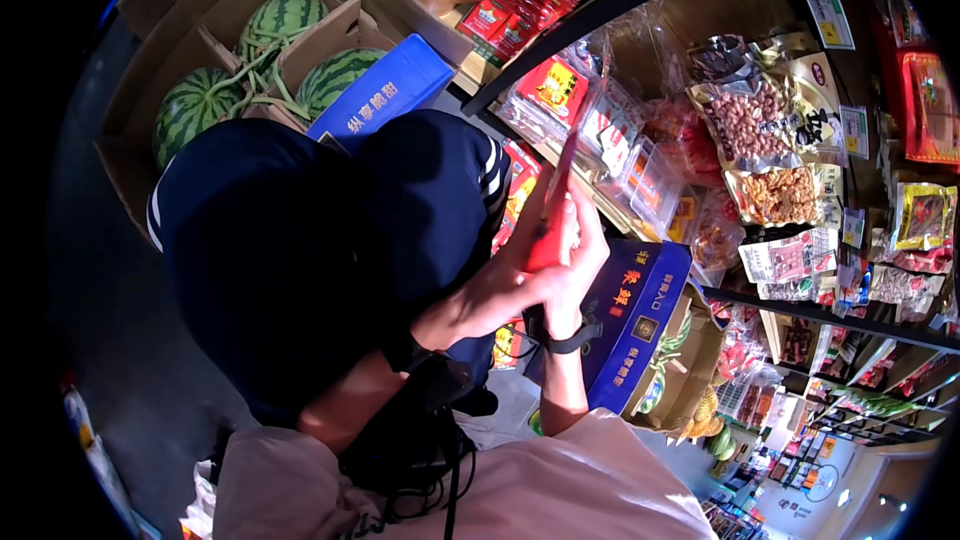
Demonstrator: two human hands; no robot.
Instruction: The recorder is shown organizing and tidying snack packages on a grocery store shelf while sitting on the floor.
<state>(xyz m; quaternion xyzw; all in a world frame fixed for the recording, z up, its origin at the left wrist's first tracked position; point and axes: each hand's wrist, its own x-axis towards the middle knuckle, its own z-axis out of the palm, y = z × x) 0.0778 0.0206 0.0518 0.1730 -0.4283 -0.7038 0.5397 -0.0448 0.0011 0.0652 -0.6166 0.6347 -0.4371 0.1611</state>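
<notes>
Both my hands are close together above my knees, in front of the shop shelves. A red packet (551, 229), seen nearly edge-on, is held between them. My left hand (517, 262) reaches across from the knee side and grips it. My right hand (585, 255), with a black band at the wrist, closes on its other side; some fingers are hidden. Red and yellow packets (523, 187) lie low beyond my knee. Clear plastic boxes (649, 180) and a red packet with a yellow picture (553, 90) are on the shelf beside my hands.
A cardboard carton (172, 7) holds several watermelons (196, 106) beyond my knees. Another blue carton (626, 322) with watermelons stands by my right forearm. Bagged nuts (750, 120) hang or lie along the shelf, bordered by a dark metal frame (592, 11). Red boxes (517, 15) are stacked at the top.
</notes>
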